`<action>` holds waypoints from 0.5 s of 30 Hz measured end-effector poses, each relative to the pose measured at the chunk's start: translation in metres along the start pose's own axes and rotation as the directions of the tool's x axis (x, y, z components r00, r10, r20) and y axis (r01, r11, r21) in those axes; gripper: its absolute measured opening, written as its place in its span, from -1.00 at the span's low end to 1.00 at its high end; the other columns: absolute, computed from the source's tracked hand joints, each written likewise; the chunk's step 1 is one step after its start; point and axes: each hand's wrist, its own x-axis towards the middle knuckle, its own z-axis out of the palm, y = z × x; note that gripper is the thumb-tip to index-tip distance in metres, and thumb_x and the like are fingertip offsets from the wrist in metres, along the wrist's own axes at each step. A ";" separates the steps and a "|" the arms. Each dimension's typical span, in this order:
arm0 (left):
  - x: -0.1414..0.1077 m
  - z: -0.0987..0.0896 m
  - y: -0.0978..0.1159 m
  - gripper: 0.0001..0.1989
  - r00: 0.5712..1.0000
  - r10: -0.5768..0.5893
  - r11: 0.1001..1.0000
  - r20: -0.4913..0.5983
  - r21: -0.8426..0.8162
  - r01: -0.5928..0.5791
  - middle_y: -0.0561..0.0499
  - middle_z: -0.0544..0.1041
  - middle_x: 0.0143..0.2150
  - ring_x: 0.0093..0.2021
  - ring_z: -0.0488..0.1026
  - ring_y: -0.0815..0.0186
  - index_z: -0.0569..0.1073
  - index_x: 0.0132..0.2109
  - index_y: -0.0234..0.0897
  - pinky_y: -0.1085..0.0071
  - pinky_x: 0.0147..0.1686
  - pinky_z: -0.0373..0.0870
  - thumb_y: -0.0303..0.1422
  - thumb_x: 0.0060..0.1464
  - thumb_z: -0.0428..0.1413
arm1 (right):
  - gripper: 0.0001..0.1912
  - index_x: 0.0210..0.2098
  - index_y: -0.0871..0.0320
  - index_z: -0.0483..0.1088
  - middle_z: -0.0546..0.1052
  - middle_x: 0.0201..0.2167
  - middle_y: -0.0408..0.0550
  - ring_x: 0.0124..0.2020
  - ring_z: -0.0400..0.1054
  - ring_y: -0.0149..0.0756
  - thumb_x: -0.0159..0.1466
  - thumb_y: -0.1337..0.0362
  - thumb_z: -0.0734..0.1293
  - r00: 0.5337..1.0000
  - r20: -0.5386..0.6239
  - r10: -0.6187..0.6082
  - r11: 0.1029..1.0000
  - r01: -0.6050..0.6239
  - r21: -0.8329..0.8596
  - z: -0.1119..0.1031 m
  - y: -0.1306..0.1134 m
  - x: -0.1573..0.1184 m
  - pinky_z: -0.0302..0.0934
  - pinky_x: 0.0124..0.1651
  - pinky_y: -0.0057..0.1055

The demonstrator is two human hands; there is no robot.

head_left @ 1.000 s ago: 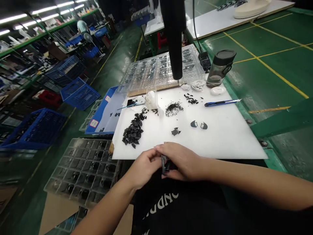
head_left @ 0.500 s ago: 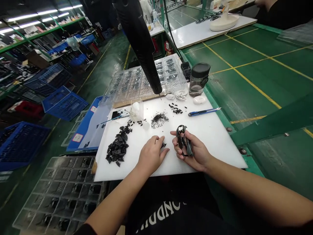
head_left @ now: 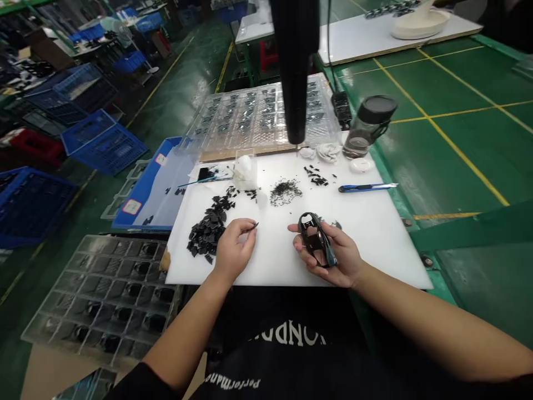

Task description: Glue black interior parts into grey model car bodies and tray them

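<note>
In the head view my left hand (head_left: pixel 234 250) pinches a small, thin black plastic piece (head_left: pixel 254 226) between thumb and fingers, just above the white board. Right beside that hand lies a heap of black plastic pieces (head_left: pixel 205 233). My right hand (head_left: pixel 341 255) is wrapped round a glossy black plastic shell (head_left: pixel 313 236), an oval frame with openings through it, tilted towards me. A small dark part (head_left: pixel 336 224) shows behind the right fingers, partly hidden. Beyond both hands, tiny black bits (head_left: pixel 285 192) are spread in a loose patch.
A black powered tool (head_left: pixel 295 83) hangs over the board's (head_left: pixel 270 261) far side. Around the board are a blue utility knife (head_left: pixel 366 188), a lidded bottle (head_left: pixel 366 125), a clear tray (head_left: pixel 250 116) of parts and a small clear box (head_left: pixel 245 175). Another compartment tray (head_left: pixel 104 294) lies low at left.
My left hand has moved left, closer to the heap, with the small piece now visible in its fingertips. My right hand keeps hold of the shell, turned slightly. The camera's view has shifted.
</note>
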 end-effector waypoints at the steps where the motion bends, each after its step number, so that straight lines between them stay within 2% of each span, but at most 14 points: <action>1: -0.001 0.001 -0.002 -0.94 0.999 0.033 0.999 -0.029 0.008 -0.033 -0.07 0.52 -0.07 -0.02 0.49 0.27 0.41 -0.16 -0.24 0.32 -0.01 0.46 -0.43 0.22 0.07 | -0.52 0.02 0.22 0.44 0.47 -0.29 0.02 -0.50 0.26 -0.36 0.29 -0.01 0.28 1.000 -0.019 -0.003 0.999 0.003 -0.042 0.000 0.002 0.003 0.06 -0.70 -0.56; 3: -0.003 0.004 -0.006 -0.93 0.990 0.135 0.986 -0.041 0.110 -0.129 -0.11 0.50 -0.03 0.03 0.46 0.22 0.43 -0.21 -0.24 0.25 0.04 0.42 -0.46 0.21 0.06 | -0.58 -0.03 0.16 0.44 0.47 -0.29 -0.02 -0.49 0.29 -0.35 0.25 0.01 0.36 0.998 -0.060 -0.022 0.993 0.015 -0.113 0.000 0.005 0.007 0.11 -0.67 -0.55; 6: -0.004 0.010 -0.008 -0.89 0.973 0.232 0.936 -0.020 0.278 -0.217 -0.14 0.47 -0.05 -0.01 0.42 0.18 0.47 -0.21 -0.24 0.22 -0.02 0.40 -0.47 0.22 0.04 | -0.60 -0.12 0.11 0.43 0.46 -0.33 -0.09 -0.54 0.27 -0.41 0.16 0.04 0.48 0.991 -0.116 -0.063 0.985 0.043 -0.164 -0.002 0.006 0.011 0.11 -0.67 -0.56; 11: -0.005 0.013 -0.011 -0.86 0.971 0.238 0.919 0.004 0.321 -0.227 -0.10 0.46 -0.17 -0.13 0.41 0.24 0.47 -0.21 -0.25 0.31 -0.11 0.38 -0.45 0.25 0.00 | -0.56 -0.24 0.08 0.38 0.43 -0.44 -0.19 -0.60 0.26 -0.44 0.03 0.07 0.58 0.983 -0.154 -0.097 0.975 0.063 -0.213 -0.004 0.006 0.010 0.17 -0.65 -0.55; 15: -0.003 0.013 -0.012 -0.89 0.972 0.230 0.922 0.038 0.312 -0.231 -0.05 0.47 -0.24 -0.20 0.42 0.28 0.43 -0.23 -0.26 0.36 -0.17 0.37 -0.45 0.24 0.01 | -0.49 -0.17 0.10 0.39 0.43 -0.48 -0.21 -0.56 0.33 -0.41 0.00 0.10 0.61 0.984 -0.133 -0.123 0.966 0.088 -0.242 -0.003 0.008 0.010 0.26 -0.59 -0.54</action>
